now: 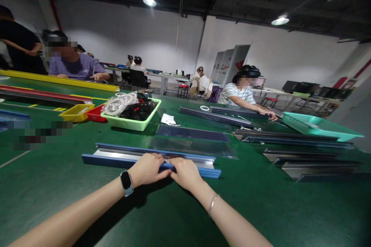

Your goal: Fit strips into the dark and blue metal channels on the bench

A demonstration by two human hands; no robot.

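Observation:
A long blue channel-shaped profile [116,160] with a silvery inner floor lies across the green table in front of me. My left hand [149,169] is closed on its near wall around mid-length, fingers reaching over into the channel and thumb on the near side. Right beside it, my right hand [185,171] grips the same wall, the two thumbs almost meeting. My fingertips inside the channel are partly hidden. Just beyond the profile lie a clear plastic sheet [194,146] and a dark flat panel [191,133].
A light green basket [133,123] holds bagged white rings and dark parts, beside red [97,113] and yellow [77,113] trays. More dark profiles [290,137] and a teal basket [321,127] lie right. Co-workers sit across the table; one person's hand [271,114] touches items there.

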